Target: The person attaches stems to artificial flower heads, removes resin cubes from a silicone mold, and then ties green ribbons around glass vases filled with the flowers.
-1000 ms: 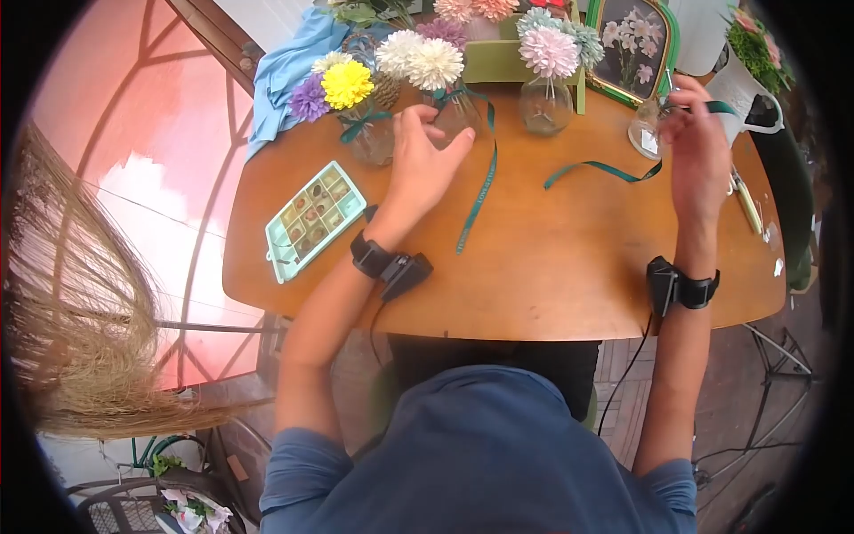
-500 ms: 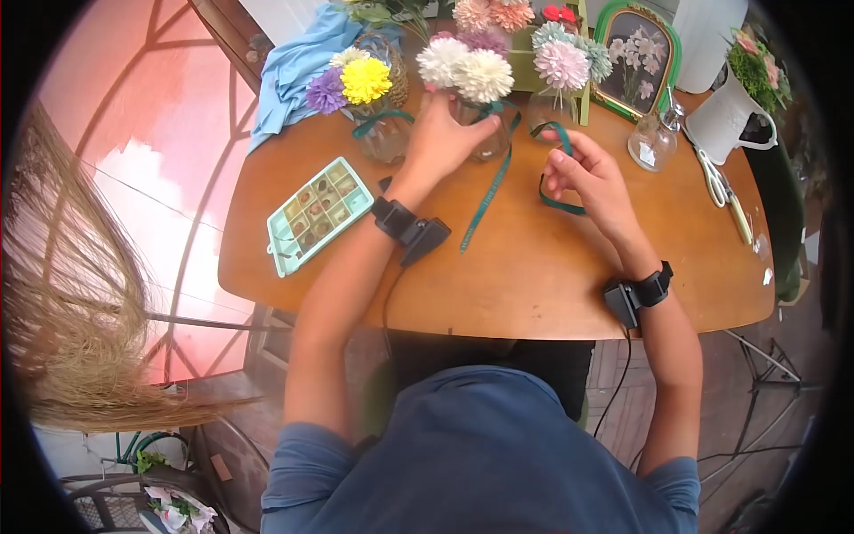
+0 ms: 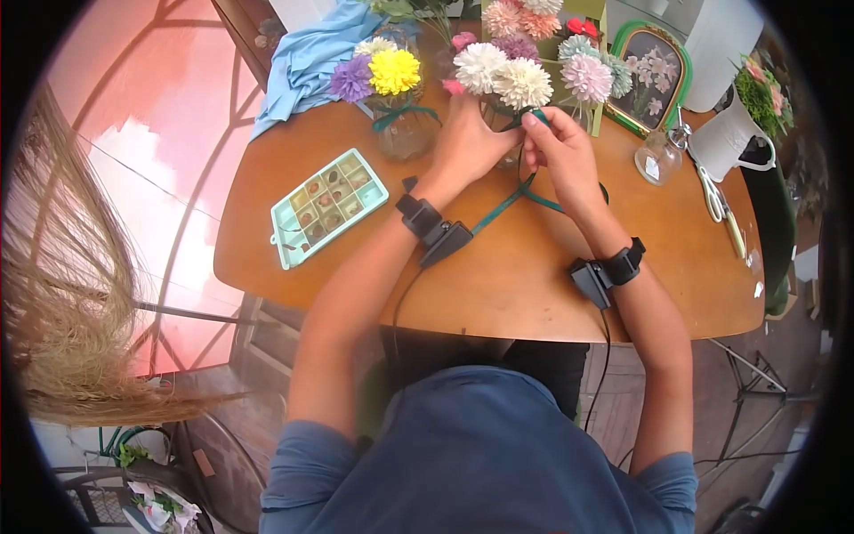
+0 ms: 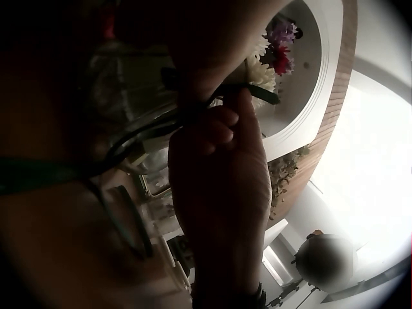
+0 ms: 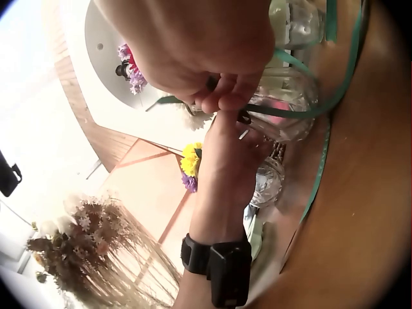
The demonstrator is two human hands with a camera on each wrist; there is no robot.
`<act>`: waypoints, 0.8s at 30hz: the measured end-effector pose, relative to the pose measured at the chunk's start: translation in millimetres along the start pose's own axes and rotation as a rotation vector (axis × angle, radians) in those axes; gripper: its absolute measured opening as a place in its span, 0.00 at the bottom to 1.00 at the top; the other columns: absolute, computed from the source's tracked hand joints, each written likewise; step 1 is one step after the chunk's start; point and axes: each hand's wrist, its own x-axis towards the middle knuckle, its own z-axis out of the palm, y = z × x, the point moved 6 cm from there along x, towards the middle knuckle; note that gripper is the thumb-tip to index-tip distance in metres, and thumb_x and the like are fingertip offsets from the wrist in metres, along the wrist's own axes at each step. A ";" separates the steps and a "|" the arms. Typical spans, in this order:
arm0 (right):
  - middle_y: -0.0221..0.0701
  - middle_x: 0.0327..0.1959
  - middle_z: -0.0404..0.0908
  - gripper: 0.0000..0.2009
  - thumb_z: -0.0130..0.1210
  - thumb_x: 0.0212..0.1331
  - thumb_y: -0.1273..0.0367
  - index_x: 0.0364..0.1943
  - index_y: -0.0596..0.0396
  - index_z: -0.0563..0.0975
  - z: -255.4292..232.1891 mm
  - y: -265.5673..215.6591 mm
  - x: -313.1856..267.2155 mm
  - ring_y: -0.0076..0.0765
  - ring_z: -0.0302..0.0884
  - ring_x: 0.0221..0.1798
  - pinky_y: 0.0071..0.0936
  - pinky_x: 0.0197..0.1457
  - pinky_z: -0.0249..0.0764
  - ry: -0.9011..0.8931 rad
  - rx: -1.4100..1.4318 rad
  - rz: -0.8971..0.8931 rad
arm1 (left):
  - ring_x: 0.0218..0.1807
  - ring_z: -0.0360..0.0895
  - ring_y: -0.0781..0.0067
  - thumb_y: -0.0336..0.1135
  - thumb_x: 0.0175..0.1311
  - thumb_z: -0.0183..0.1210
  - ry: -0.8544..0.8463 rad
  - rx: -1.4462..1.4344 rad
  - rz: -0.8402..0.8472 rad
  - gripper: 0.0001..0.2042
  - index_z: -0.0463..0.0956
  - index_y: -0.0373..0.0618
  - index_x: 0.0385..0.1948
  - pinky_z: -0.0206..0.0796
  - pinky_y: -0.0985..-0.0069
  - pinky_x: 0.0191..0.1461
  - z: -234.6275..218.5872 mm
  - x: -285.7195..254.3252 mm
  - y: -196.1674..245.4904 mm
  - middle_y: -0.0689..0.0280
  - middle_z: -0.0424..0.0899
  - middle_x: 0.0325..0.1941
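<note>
In the head view my left hand [image 3: 471, 147] is at the neck of a glass vase [image 5: 299, 96] that holds white pompom flowers [image 3: 480, 67]. Its fingers curl about the neck, partly hidden behind the flowers and my own hand. Close beside it, my right hand [image 3: 565, 160] pinches a dark green ribbon [image 3: 498, 212] between thumb and fingertips. The right wrist view has both hands' fingertips meeting at the neck, with a short ribbon end sticking out past them. Two ribbon lengths cross below the hands and trail over the wooden table [image 3: 356, 276].
To the left are a mint-green compartment tray [image 3: 329, 206] and a vase [image 3: 405, 133] with yellow and purple flowers and a tied ribbon. On the right stand a glass spray bottle [image 3: 658, 158], scissors [image 3: 712, 196], a white pitcher [image 3: 729, 142] and a green picture frame [image 3: 649, 76].
My right hand has come leftward from beside the spray bottle to the vase neck, bringing the ribbon with it. My left hand has closed in around the neck, and the ribbon lengths now cross.
</note>
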 end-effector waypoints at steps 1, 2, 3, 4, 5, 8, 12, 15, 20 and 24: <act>0.20 0.24 0.75 0.08 0.57 0.68 0.64 0.35 0.53 0.76 -1.6 -2.9 -1.7 0.15 0.71 0.23 0.15 0.26 0.67 -0.004 0.020 -0.025 | 0.63 0.70 0.46 0.46 0.47 0.71 0.007 -0.001 0.008 0.38 0.64 0.39 0.60 0.67 0.58 0.61 -1.4 -1.1 2.1 0.48 0.69 0.61; 0.21 0.27 0.76 0.07 0.56 0.69 0.65 0.38 0.53 0.76 -6.4 -3.6 -3.4 0.15 0.72 0.27 0.15 0.30 0.69 -0.046 0.012 -0.035 | 0.62 0.70 0.45 0.46 0.48 0.71 0.015 -0.003 0.014 0.38 0.64 0.39 0.60 0.67 0.58 0.61 -2.6 -2.7 4.1 0.47 0.69 0.61; 0.22 0.27 0.76 0.07 0.56 0.69 0.65 0.39 0.53 0.76 -10.6 -6.4 -6.7 0.15 0.72 0.28 0.16 0.32 0.70 -0.046 0.029 -0.043 | 0.62 0.70 0.44 0.46 0.48 0.71 0.022 -0.005 0.022 0.38 0.64 0.38 0.60 0.66 0.58 0.61 -3.9 -3.7 6.6 0.47 0.68 0.62; 0.22 0.28 0.76 0.07 0.55 0.69 0.65 0.40 0.54 0.76 -13.5 -11.0 -11.6 0.15 0.72 0.30 0.16 0.34 0.70 -0.046 0.046 -0.053 | 0.61 0.71 0.46 0.46 0.48 0.72 0.035 0.015 0.019 0.37 0.65 0.37 0.59 0.66 0.59 0.61 -4.7 -3.7 7.5 0.47 0.70 0.60; 0.22 0.29 0.76 0.07 0.55 0.69 0.66 0.40 0.54 0.76 -18.0 -13.7 -17.1 0.15 0.73 0.31 0.17 0.36 0.71 -0.046 0.064 -0.062 | 0.60 0.72 0.49 0.46 0.48 0.72 0.046 0.035 0.015 0.36 0.67 0.36 0.57 0.66 0.61 0.61 -4.9 -4.3 7.9 0.48 0.72 0.57; 0.27 0.42 0.79 0.05 0.52 0.71 0.68 0.44 0.53 0.75 -38.1 -27.6 -40.4 0.20 0.73 0.38 0.21 0.41 0.70 0.003 0.209 -0.111 | 0.58 0.73 0.51 0.47 0.48 0.72 0.068 0.034 0.026 0.35 0.69 0.34 0.55 0.66 0.63 0.61 -4.8 -4.8 4.9 0.48 0.73 0.55; 0.31 0.53 0.74 0.08 0.48 0.72 0.69 0.51 0.51 0.71 -78.0 -72.5 -80.7 0.24 0.71 0.46 0.23 0.44 0.69 -0.007 0.446 -0.225 | 0.62 0.70 0.42 0.51 0.48 0.70 0.004 0.105 -0.015 0.42 0.62 0.30 0.59 0.67 0.58 0.62 -1.8 -2.9 -3.5 0.40 0.68 0.62; 0.28 0.42 0.70 0.07 0.43 0.74 0.70 0.50 0.55 0.68 -119.7 -91.1 -103.0 0.24 0.66 0.40 0.24 0.43 0.66 0.009 0.656 -0.236 | 0.61 0.71 0.41 0.52 0.48 0.70 0.004 0.109 -0.015 0.42 0.63 0.26 0.57 0.68 0.58 0.60 -0.1 -2.3 -5.3 0.38 0.69 0.60; 0.27 0.31 0.59 0.05 0.38 0.75 0.73 0.39 0.58 0.65 -195.0 -111.6 -131.9 0.25 0.57 0.33 0.25 0.40 0.61 0.074 0.882 -0.270 | 0.58 0.73 0.41 0.53 0.48 0.69 0.008 0.128 -0.042 0.40 0.66 0.25 0.53 0.69 0.57 0.58 -2.4 -2.7 -3.8 0.38 0.71 0.58; 0.28 0.29 0.58 0.09 0.37 0.74 0.75 0.32 0.56 0.61 -312.9 -128.3 -159.3 0.27 0.56 0.32 0.26 0.39 0.60 0.200 0.766 -0.416 | 0.57 0.74 0.41 0.52 0.48 0.69 0.025 0.125 -0.020 0.40 0.65 0.26 0.54 0.70 0.57 0.57 -0.7 -1.5 -7.0 0.39 0.72 0.58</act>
